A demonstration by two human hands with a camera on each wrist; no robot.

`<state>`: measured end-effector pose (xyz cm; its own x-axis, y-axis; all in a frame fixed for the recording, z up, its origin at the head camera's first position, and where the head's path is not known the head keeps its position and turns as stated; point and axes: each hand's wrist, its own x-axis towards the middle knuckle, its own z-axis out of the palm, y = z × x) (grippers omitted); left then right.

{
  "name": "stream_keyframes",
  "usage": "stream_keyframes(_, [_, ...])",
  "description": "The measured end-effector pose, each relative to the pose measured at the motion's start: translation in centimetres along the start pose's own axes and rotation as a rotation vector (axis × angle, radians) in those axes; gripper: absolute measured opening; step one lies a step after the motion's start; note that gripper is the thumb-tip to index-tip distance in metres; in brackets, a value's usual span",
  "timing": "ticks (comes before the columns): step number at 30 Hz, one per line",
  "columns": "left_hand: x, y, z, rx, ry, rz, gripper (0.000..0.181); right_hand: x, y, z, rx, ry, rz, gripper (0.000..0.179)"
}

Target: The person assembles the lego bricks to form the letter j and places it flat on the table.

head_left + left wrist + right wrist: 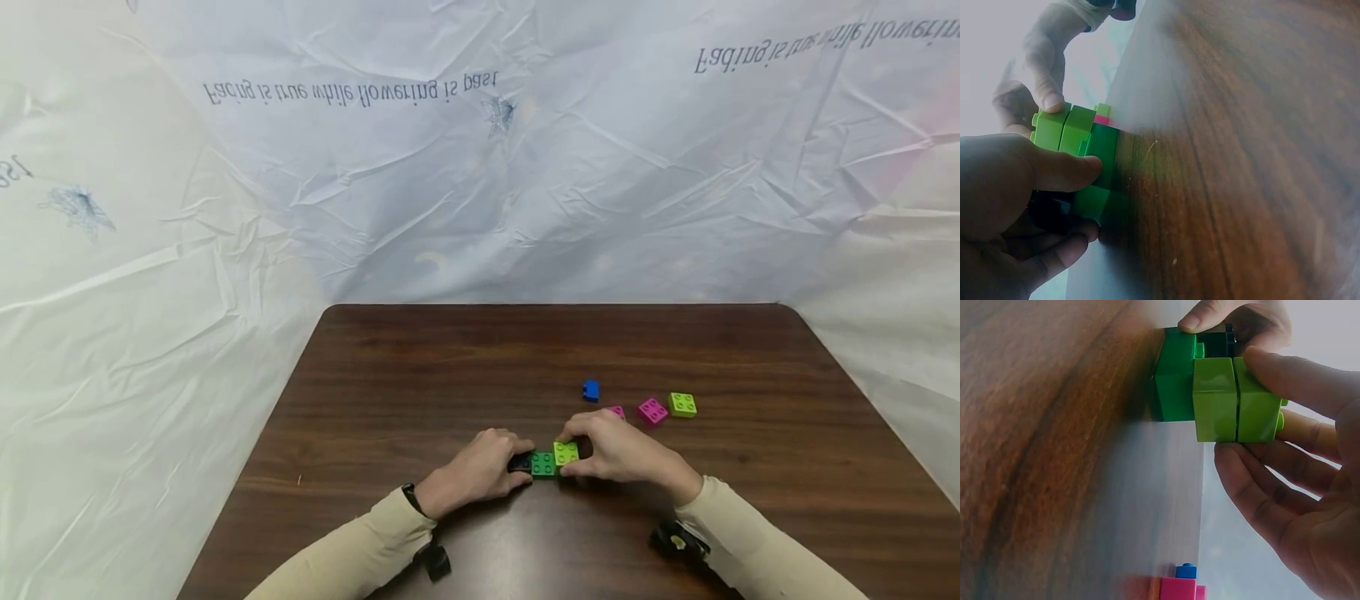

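A small build of toy building blocks stands on the table between both hands. Its base is a green block, with a black block on top at one end. At the other end sit two stacked lime blocks, the lower lime block and the upper lime block. My left hand grips the black end, its thumb along the green side. With thumb and fingertips, my right hand pinches the upper lime block. Between the hands, the green studs show in the head view.
Beyond the right hand lie a blue block, a magenta block, a loose lime block and another magenta block, partly hidden by that hand. The dark wooden table ends at a white printed sheet.
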<state>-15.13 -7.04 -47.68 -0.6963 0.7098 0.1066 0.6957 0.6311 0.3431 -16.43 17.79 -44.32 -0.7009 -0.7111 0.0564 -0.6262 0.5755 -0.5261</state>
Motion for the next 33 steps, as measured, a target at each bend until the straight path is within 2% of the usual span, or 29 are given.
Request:
stream_keyframes(22, [0.0, 0.0, 0.0, -0.012, -0.003, -0.011, 0.042, 0.8, -1.0, -0.6, -0.03, -0.03, 0.051, 0.029])
stream_keyframes(33, [-0.1, 0.1, 0.0, -0.002, 0.013, 0.009, 0.041, 0.8, -1.1, -0.5, -0.032, -0.034, 0.063, 0.028])
